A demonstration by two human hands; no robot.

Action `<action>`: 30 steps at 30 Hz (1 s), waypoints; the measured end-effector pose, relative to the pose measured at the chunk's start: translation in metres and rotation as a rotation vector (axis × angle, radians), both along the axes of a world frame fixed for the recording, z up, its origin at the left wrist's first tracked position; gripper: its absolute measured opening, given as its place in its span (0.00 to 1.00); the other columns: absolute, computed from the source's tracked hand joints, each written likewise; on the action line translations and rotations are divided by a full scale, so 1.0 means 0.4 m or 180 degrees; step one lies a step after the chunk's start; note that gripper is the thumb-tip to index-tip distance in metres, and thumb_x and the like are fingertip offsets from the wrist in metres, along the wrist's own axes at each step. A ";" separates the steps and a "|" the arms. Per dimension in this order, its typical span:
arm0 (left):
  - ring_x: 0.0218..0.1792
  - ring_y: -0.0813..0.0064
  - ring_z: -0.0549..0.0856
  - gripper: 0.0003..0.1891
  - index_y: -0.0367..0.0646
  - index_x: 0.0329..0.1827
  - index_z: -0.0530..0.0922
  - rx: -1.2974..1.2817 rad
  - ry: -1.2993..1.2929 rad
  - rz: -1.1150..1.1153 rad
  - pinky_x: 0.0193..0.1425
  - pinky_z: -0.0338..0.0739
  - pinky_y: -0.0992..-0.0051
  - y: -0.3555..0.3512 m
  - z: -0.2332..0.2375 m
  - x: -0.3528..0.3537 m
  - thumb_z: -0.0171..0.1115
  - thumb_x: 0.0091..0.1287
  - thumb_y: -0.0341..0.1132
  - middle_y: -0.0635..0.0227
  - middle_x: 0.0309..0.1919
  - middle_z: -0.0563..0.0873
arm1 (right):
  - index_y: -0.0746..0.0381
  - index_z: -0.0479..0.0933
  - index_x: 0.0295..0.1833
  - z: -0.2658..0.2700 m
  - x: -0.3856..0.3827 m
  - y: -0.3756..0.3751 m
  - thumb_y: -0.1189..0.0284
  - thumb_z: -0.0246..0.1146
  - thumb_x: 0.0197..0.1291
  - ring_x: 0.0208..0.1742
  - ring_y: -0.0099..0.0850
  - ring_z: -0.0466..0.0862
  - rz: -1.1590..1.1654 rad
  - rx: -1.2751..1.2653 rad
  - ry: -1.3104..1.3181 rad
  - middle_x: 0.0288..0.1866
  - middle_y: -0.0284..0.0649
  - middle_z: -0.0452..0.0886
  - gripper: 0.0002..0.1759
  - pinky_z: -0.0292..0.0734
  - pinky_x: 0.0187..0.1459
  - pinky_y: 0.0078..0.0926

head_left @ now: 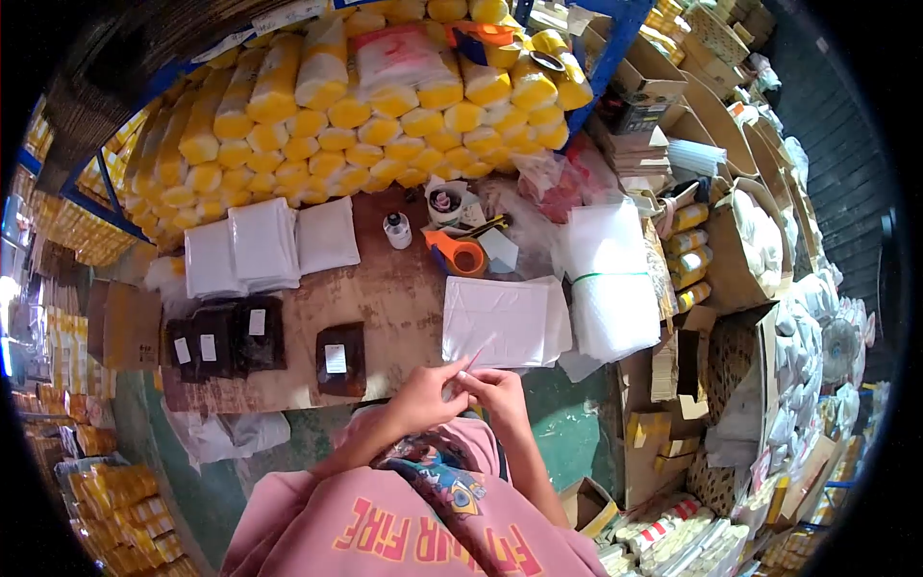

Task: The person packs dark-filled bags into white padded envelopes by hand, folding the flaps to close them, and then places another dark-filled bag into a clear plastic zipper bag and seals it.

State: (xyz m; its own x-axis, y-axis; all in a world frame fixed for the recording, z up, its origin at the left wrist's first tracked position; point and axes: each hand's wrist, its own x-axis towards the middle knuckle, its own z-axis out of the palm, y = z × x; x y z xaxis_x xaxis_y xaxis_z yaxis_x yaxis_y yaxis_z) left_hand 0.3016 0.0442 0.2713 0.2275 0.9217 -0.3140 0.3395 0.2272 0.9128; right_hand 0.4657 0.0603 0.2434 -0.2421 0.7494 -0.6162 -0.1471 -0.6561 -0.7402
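My left hand [423, 396] and my right hand [492, 392] meet at the table's front edge, with fingers pinched together. Between them a thin pinkish-red strip [475, 358] points up and away; both hands appear to hold its lower end. Just beyond lies a stack of white plastic bags [498, 322]. To the left on the brown table [385, 298] is a dark package with a white label [340, 358]. Further left sit more dark labelled packages [223, 342], and behind them are stacks of white bags [261, 246].
An orange tape dispenser [468, 258], a small bottle [397, 231] and a white tub [446, 200] stand at the back. Clear plastic sheets [611, 279] lie at right. Yellow-ended rolls [365, 130] form a wall behind; cardboard boxes [750, 240] crowd the right.
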 end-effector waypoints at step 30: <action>0.29 0.77 0.84 0.11 0.34 0.41 0.81 0.0230 -0.0232 0.0428 0.35 0.79 0.72 -0.039 -0.054 0.032 0.66 0.59 0.32 0.54 0.28 0.86 | 0.67 0.81 0.34 0.037 0.029 0.008 0.68 0.63 0.60 0.25 0.34 0.81 0.1215 0.2029 -0.1267 0.25 0.50 0.80 0.12 0.75 0.31 0.34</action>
State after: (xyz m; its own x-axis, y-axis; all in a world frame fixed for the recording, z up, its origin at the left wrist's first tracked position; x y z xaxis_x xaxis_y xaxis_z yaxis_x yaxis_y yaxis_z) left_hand 0.3144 0.0285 0.2498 0.1205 0.9650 -0.2330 0.2426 0.1990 0.9495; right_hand 0.4773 0.0636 0.2581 -0.4039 0.8936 -0.1959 0.3503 -0.0467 -0.9355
